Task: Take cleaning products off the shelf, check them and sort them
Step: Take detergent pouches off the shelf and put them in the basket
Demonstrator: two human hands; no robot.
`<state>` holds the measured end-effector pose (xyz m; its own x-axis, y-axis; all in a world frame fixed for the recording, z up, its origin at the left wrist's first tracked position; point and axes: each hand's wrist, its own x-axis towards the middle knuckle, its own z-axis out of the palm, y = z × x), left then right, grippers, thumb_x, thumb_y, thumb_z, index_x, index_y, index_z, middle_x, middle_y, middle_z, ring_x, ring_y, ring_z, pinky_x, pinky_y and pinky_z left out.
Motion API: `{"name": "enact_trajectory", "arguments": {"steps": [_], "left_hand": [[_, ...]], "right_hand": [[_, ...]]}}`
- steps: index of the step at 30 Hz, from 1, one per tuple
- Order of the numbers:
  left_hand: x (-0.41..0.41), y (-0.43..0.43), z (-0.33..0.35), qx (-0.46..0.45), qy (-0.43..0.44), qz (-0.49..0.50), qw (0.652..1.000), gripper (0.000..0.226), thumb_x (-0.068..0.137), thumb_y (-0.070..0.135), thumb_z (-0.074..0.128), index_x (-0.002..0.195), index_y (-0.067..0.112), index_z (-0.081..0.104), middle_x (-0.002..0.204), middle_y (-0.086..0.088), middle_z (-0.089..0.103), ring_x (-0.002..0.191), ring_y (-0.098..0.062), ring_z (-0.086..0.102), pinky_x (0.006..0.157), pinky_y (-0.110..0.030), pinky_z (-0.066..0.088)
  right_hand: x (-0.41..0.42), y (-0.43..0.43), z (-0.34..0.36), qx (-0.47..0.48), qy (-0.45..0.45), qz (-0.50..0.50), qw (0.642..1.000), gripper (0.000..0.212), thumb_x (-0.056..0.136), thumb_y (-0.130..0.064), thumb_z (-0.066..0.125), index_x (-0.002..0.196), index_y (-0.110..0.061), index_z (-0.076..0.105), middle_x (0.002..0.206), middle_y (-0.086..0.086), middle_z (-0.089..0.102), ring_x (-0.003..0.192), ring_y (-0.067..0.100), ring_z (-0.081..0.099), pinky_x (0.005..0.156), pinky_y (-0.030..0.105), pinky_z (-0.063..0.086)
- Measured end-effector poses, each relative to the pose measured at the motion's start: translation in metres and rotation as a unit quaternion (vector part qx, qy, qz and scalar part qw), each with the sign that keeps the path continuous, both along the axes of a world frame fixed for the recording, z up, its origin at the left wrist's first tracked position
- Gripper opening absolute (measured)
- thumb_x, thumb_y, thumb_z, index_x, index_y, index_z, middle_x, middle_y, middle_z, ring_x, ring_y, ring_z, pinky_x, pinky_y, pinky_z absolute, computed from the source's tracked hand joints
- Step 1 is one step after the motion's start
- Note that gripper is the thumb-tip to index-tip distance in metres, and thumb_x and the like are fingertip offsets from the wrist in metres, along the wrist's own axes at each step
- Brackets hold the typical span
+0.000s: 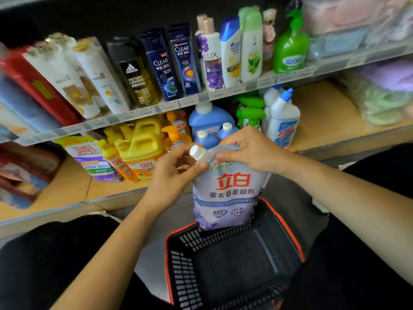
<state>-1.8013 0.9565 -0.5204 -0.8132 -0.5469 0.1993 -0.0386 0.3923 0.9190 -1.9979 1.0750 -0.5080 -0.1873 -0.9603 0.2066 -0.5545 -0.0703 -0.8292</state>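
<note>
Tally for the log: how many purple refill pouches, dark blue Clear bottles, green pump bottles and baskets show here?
Purple refill pouches: 2, one held, one on the lower shelf
Dark blue Clear bottles: 2
Green pump bottles: 1
Baskets: 1
Total: 6

Wooden shelf boards (pixel 324 104) with pale edge strips, dark back panel (pixel 111 16), grey floor (pixel 288 193) beneath.
</note>
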Motion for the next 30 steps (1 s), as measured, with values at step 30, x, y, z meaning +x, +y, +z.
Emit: {"name": "enact_trajectory", "arguments": {"steps": [30], "left_hand": [[0.022, -0.021, 0.010, 0.058, 0.006, -0.073, 0.996, 0.033, 0.091, -0.011, 0.063, 0.122, 0.001, 0.067, 0.122, -0.009, 0.073, 0.114, -0.024, 0.069, 0.092, -0.029, 0.056]], "right_hand": [[0.022, -0.001, 0.007, 0.053, 0.091, -0.002, 0.994, 0.047, 0.093, -0.025, 0.070, 0.058, 0.001, 0.050, 0.057, 0.021, 0.041, 0.055, 0.018, 0.036, 0.055, 0.044, 0.032]]}}
